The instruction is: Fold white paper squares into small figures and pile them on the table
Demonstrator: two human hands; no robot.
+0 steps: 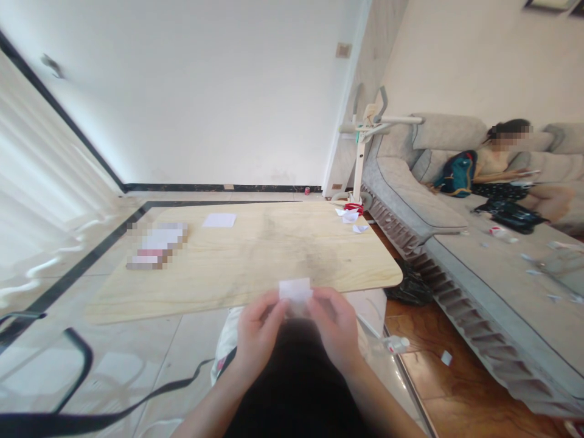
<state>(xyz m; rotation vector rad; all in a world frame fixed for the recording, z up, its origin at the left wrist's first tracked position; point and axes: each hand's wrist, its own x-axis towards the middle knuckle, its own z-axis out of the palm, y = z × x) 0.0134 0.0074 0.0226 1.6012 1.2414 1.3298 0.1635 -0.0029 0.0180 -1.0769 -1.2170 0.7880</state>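
Note:
Both my hands hold one small white piece of paper [294,290] just in front of the table's near edge. My left hand [259,325] pinches its left side between thumb and fingers. On the other side, my right hand [336,322] grips the paper the same way. The wooden tabletop [237,261] spreads out beyond them. A flat stack of white paper [219,220] lies toward its far left. Several folded white paper pieces [349,216] sit at the far right corner beside something red.
A blurred-out pack [157,244] rests on the table's left part. To the right stands a grey sofa [401,182], where a person [506,158] sits. A white exercise machine [360,158] is behind the table. On the floor are a black bag [410,286] and a plastic bottle [398,345].

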